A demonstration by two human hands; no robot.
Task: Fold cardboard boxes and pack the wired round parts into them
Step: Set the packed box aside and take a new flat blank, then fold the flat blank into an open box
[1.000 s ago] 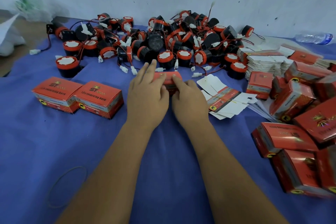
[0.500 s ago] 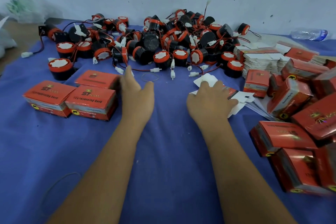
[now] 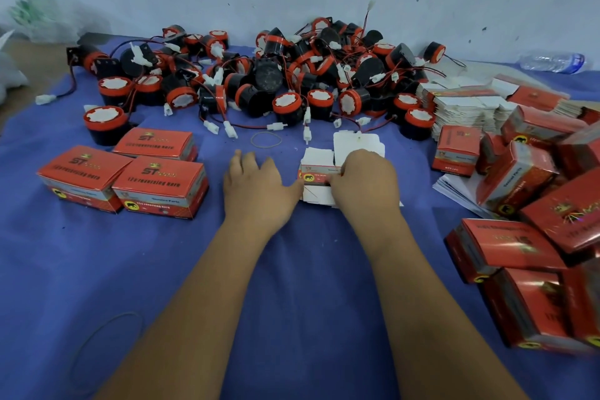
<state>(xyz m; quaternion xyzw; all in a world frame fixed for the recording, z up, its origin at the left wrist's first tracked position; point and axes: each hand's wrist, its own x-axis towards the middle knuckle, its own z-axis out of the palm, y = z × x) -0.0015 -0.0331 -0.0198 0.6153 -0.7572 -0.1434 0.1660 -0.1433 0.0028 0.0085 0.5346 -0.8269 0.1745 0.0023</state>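
Note:
A heap of black-and-red wired round parts (image 3: 292,81) lies along the wall on the blue cloth. Three closed red boxes (image 3: 159,185) stand together at the left. In the middle lies a flat, unfolded box blank (image 3: 316,172), white with a red printed strip. My right hand (image 3: 363,185) rests on the blank, its curled fingers pinching it at the printed strip. My left hand (image 3: 259,188) lies beside it with fingers relaxed, and its thumb touches the blank's left edge.
A stack of flat blanks (image 3: 464,107) sits at the back right, and several folded red boxes (image 3: 519,178) are piled along the right side. A rubber band (image 3: 266,140) lies ahead of my hands, another rubber band (image 3: 107,344) near left. A water bottle (image 3: 552,62) lies by the wall.
The box both hands held in the middle now stands with the two at the left. My left hand came back toward the centre; my right hand took hold of a flat blank.

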